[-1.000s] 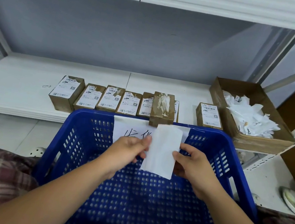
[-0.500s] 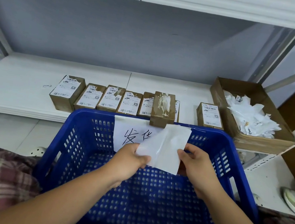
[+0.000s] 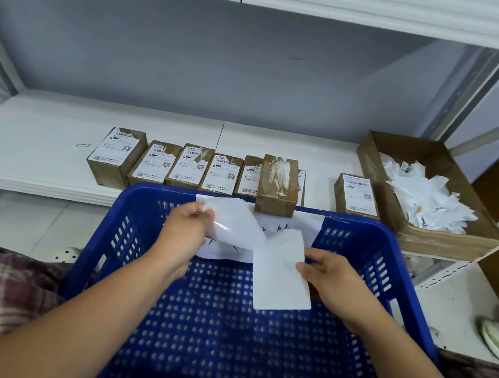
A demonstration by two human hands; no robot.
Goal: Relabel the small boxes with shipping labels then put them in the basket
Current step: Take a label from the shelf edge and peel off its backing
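Label [image 3: 282,273] hangs lengthwise, near-vertical, in right hand [image 3: 336,285]

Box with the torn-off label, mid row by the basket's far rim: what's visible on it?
The stripped box is small, oblong, closed, brown cardboard. Its top carries only ragged white label residue. It points lengthwise toward the camera and hides parts of two labelled boxes. Its near end meets the basket rim; whether it rests there is unclear. No hand touches it: the left hand pinches a glossy sheet, the right hand a white sheet.
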